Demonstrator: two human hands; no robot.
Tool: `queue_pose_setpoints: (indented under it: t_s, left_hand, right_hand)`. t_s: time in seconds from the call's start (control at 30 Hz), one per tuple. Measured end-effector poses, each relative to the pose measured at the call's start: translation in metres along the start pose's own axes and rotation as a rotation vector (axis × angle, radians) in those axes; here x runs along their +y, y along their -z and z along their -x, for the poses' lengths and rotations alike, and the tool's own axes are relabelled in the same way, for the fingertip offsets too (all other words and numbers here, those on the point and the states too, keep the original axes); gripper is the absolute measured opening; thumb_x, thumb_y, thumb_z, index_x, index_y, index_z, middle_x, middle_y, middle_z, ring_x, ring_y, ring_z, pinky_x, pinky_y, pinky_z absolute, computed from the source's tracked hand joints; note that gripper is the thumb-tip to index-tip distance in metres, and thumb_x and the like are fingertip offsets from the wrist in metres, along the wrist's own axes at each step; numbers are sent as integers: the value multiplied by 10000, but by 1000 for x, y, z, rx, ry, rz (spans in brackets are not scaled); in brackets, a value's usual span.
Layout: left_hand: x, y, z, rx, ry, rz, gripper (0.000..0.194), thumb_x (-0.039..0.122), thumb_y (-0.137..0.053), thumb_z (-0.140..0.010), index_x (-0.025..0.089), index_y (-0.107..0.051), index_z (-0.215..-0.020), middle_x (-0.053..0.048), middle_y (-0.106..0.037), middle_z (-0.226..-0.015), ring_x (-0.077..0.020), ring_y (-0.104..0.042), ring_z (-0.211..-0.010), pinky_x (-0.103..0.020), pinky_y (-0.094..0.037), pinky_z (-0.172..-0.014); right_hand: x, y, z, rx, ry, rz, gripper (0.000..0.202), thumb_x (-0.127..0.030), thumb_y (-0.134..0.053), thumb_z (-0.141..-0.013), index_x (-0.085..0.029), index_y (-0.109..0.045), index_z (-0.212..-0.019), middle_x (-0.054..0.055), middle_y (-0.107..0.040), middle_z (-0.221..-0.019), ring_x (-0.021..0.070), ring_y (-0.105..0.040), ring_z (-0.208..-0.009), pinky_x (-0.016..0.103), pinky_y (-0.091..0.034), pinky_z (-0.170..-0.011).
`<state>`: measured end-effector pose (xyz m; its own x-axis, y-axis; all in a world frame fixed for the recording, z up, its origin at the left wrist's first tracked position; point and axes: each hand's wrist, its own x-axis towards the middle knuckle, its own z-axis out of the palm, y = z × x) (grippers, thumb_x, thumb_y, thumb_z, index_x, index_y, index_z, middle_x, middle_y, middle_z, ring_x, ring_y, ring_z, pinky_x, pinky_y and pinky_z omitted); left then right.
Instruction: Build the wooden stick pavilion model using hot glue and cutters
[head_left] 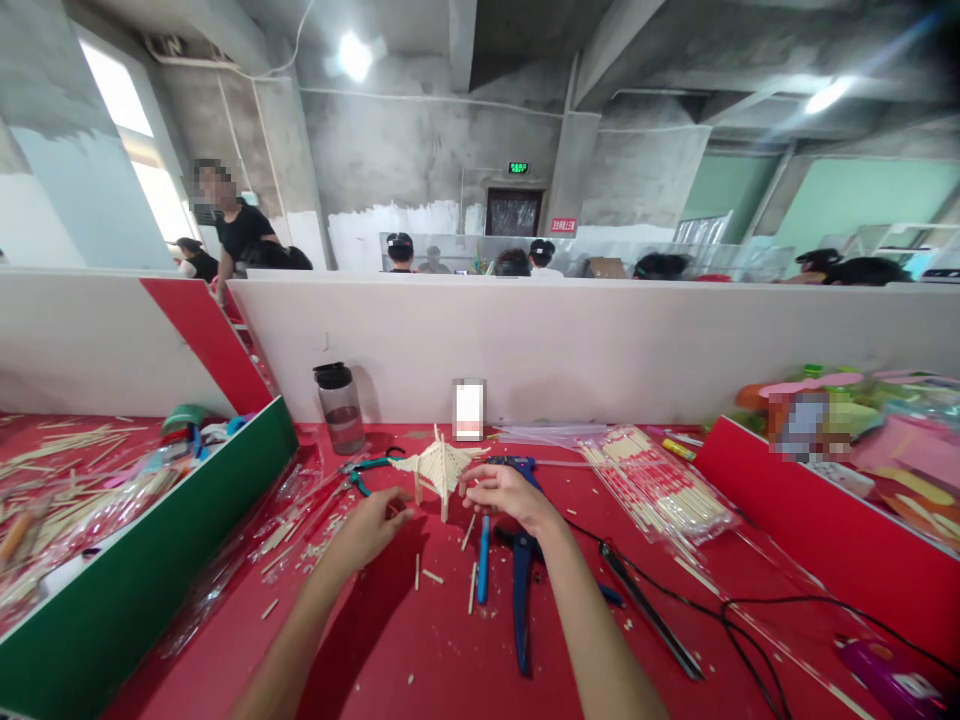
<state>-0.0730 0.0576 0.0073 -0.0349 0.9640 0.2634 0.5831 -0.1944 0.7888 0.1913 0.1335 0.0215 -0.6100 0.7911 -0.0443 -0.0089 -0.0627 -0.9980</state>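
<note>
A small pavilion-like model (436, 468) made of pale wooden sticks stands on the red tabletop, with a pointed, flared roof and stick legs. My left hand (381, 522) is at its left side, fingers loosely bent, with a gap at the thumb and nothing seen in it. On the other side, my right hand (510, 495) reaches toward the right legs with its fingers apart; whether it touches them I cannot tell. A blue glue gun (523, 590) lies beneath and beside my right wrist. Near it are a blue pen-like tool (484, 562) and loose stick pieces (472, 588).
Green-handled pliers (361, 475) and a dark-lidded bottle (341, 410) stand left of the model. Behind it a phone (469, 410) leans on the white partition (600, 350). Bagged sticks (652, 485) and a black cable (675, 600) lie right. A green divider (172, 560) borders the left.
</note>
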Motion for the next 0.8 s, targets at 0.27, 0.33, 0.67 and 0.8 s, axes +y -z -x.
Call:
queue_pose_setpoints:
  t_s: [0.27, 0.33, 0.67, 0.8]
  left_hand:
    - [25, -8, 53, -275, -21, -220, 116, 336, -662, -806, 239, -715, -842, -55, -704, -868, -243, -643, -775, -288, -412, -673]
    - [27, -11, 59, -269, -12, -235, 116, 336, -684, -789, 232, -709, -834, -57, -681, -888, -242, -626, -801, -290, -409, -700]
    - [10, -16, 60, -195, -74, -221, 270, 234, -557, -866, 235, -697, -1097, -89, -675, -1008, -260, -636, -903, -325, -451, -797]
    - [14, -25, 60, -267, -164, -245, 244, 290, -506, -947, 249, -737, -1014, -97, -673, -1026, -247, -638, -930, -311, -456, -815]
  right_hand:
    - [-6, 15, 10, 28, 38, 75, 431, -476, -808, -713, -159, -685, -978, 54, -754, -805, 147, -659, -672, 275, -485, -669]
    - [-6, 19, 12, 40, 43, 81, 420, -468, -803, -719, -164, -679, -981, 52, -756, -809, 150, -664, -682, 275, -484, -673]
    - [-16, 10, 33, -47, 29, 205, 278, -382, -757, -763, -160, -680, -913, 50, -749, -778, 165, -669, -694, 266, -472, -652]
    - [-4, -4, 42, -117, 9, 367, 170, -283, -731, -780, -178, -700, -910, 49, -753, -796, 183, -684, -722, 269, -481, -659]
